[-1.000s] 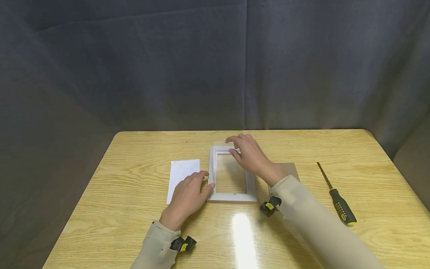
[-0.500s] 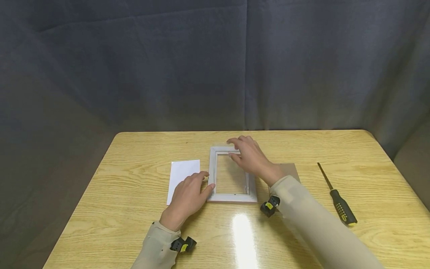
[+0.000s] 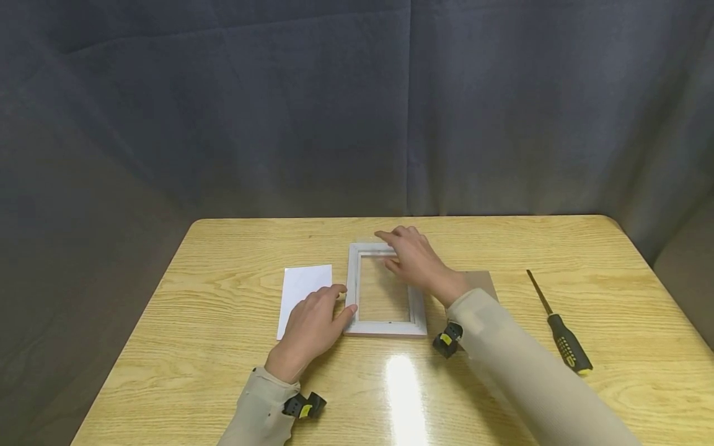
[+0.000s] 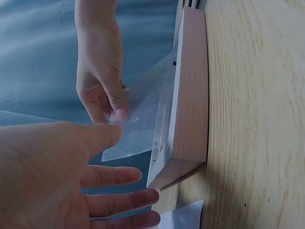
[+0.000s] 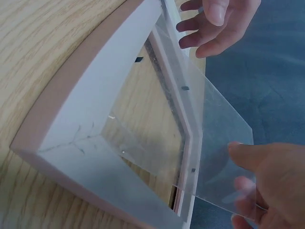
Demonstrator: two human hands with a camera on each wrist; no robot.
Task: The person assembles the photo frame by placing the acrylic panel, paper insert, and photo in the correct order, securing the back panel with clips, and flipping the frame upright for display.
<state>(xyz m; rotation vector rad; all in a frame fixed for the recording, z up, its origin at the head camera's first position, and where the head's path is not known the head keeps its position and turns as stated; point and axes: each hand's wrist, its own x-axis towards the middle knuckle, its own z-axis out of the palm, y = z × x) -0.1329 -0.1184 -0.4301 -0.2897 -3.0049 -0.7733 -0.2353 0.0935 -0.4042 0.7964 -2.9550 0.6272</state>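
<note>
A white picture frame (image 3: 385,329) lies on the wooden table, in the middle of the head view. My right hand (image 3: 415,263) is over the frame's far right corner and pinches a clear plastic sheet (image 5: 219,138) between thumb and fingers. The sheet slants in the right wrist view, its held end raised above the frame and its other end down in the frame's opening. Small dark tabs (image 5: 185,88) stand on the frame's inner edge. My left hand (image 3: 312,325) is at the frame's left side with fingers extended and nothing held, the thumb near the rim.
A white sheet of paper (image 3: 301,285) lies left of the frame, partly under the left hand in view. A brown backing board (image 3: 481,282) is at the right, mostly hidden by the right forearm. Farther right lies a screwdriver (image 3: 566,341) with a black-and-yellow handle.
The clear sheet's far end has come down slightly toward the frame. My right hand has shifted a little with it, its thumb lower over the opening. The left hand has stayed in place.
</note>
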